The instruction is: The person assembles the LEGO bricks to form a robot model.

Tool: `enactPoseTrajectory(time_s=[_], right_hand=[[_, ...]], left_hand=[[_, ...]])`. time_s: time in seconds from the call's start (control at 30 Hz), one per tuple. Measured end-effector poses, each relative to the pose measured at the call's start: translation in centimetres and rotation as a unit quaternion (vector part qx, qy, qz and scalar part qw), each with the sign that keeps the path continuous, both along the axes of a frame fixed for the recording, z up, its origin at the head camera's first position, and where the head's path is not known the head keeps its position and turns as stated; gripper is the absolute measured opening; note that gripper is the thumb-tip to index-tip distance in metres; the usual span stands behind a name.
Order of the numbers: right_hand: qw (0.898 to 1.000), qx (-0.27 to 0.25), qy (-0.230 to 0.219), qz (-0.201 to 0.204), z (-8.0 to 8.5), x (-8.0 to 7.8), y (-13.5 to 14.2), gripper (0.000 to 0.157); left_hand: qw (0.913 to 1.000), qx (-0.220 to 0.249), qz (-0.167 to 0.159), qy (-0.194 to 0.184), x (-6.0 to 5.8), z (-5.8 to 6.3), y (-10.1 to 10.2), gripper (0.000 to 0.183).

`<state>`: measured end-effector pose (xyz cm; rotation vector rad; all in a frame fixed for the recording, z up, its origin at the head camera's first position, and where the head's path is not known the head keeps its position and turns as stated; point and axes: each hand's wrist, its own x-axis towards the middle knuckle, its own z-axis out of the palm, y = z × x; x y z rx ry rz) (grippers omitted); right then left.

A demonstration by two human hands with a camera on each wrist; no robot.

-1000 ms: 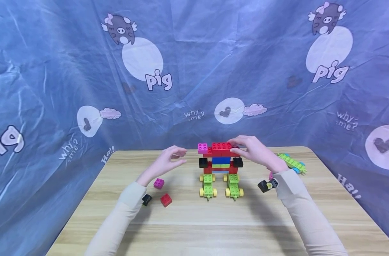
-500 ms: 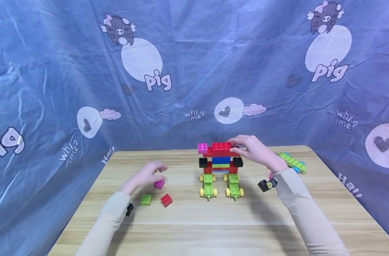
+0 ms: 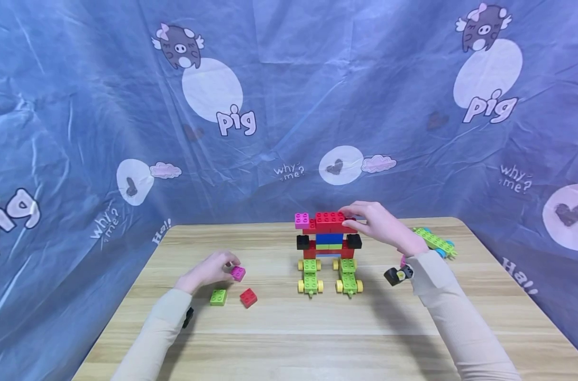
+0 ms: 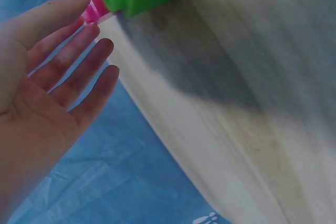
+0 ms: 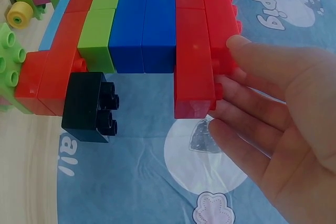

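Note:
At the left of the table, my left hand (image 3: pixel 213 268) pinches a magenta brick (image 3: pixel 238 273) between thumb and fingers; in the left wrist view the thumb touches that pink brick (image 4: pixel 96 4). A lime brick (image 3: pixel 218 297) and a red brick (image 3: pixel 248 297) lie close by. My right hand (image 3: pixel 376 225) holds the long red brick (image 3: pixel 330 217) on top of a built figure, with its thumb on the front face (image 5: pixel 219 22) and other fingers behind. The figure has a blue middle (image 3: pixel 329 239), black side bricks (image 3: pixel 302 242) and lime wheeled bases (image 3: pixel 310 280).
A lime wheeled base with blue wheels (image 3: pixel 435 243) lies at the back right, behind my right forearm. A pink piece (image 3: pixel 403 261) shows partly beside that wrist. Blue printed cloth (image 3: pixel 289 106) stands around the wooden table (image 3: pixel 289 338).
My left hand has moved left and down from beside the figure to the magenta brick and pinched it. The lime brick has come into sight. My right hand stays on the figure.

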<state>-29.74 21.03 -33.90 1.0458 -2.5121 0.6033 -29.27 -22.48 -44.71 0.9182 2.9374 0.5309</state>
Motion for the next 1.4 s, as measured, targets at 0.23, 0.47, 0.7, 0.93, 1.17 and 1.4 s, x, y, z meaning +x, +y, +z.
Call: enactPoseTrajectory(time_s=[0.23,0.47,0.7,0.93,1.17,1.4], right_hand=[[1.0,0.002,0.001,-0.002,0.0,0.0,0.0,0.034],[1.0,0.004,0.0,-0.004,-0.1,-0.1,0.0,0.034],[1.0,-0.001,-0.007,-0.005,-0.1,0.0,-0.1,0.034],[1.0,0.007,-0.015,-0.015,-0.1,-0.1,-0.1,0.035],[0.999,0.007,-0.03,-0.023,0.1,0.1,-0.1,0.037],[1.0,0.004,-0.013,-0.016,0.4,0.2,-0.6,0.038]], left_hand=[[0.9999,0.013,0.0,-0.005,-0.3,-0.9,-0.2,0.033],[0.9999,0.011,0.003,0.008,-0.6,-1.5,-0.4,0.029],[0.9992,0.038,0.008,-0.011,-0.7,-1.5,-0.4,0.029],[0.9965,0.081,0.01,-0.018,-0.7,-0.7,0.4,0.034],[0.9923,0.122,0.017,-0.014,-0.6,0.9,1.5,0.033],[0.9879,0.153,0.02,0.007,-1.0,2.0,2.3,0.037]])
